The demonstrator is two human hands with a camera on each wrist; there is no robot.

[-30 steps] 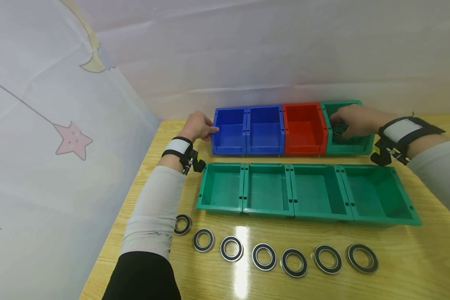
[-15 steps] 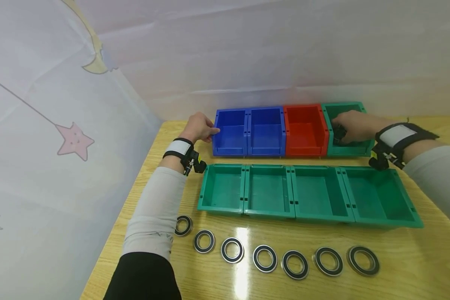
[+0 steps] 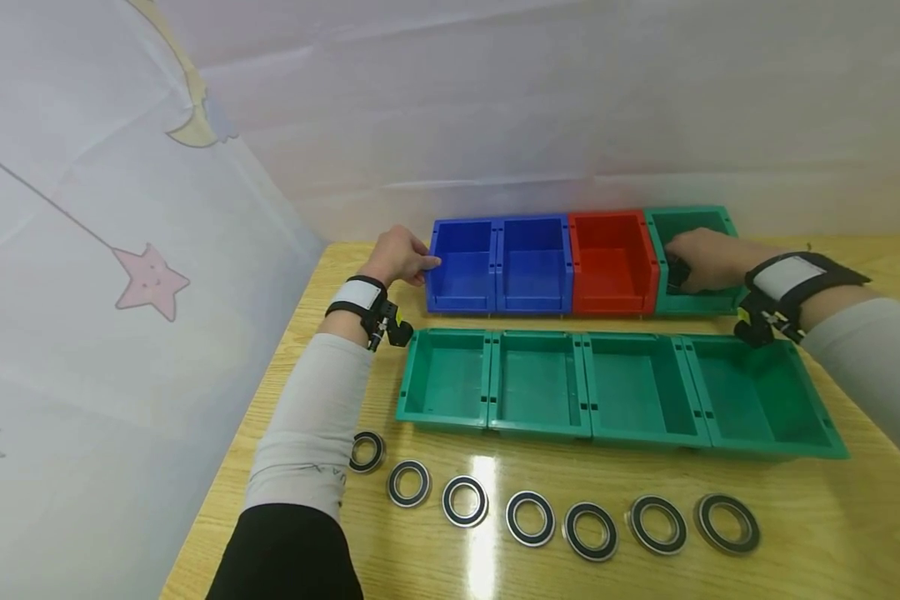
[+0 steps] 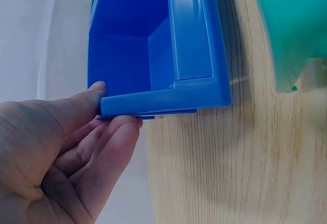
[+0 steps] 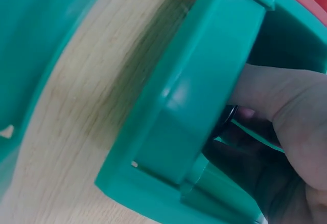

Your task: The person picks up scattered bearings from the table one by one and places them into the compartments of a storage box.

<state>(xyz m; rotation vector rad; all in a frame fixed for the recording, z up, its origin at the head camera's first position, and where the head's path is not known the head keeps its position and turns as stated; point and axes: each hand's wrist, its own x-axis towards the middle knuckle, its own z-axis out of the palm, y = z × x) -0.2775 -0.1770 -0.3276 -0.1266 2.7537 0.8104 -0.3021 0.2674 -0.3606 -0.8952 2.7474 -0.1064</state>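
My left hand (image 3: 399, 255) pinches the outer side rim of the leftmost blue bin (image 4: 163, 97), thumb on the inside and fingers outside. At the far right of the back row, my right hand (image 3: 707, 258) reaches down into a green bin (image 3: 692, 218). It grips a dark ring, apparently a bearing (image 3: 677, 273), mostly hidden by the fingers. In the right wrist view, only a shiny black edge of the bearing (image 5: 225, 119) shows between thumb and fingers, behind the bin's front wall.
Between the hands stand another blue bin (image 3: 534, 254) and a red bin (image 3: 612, 258). A front row of joined green bins (image 3: 537, 432) lies nearer. Several bearings (image 3: 529, 518) form a curved line on the wooden table (image 3: 615, 583). A printed cloth (image 3: 495, 108) hangs behind.
My right hand has moved slightly down and nearer within the green bin, and the bearing it grips has turned and shows less. The left hand keeps its hold on the blue bin.
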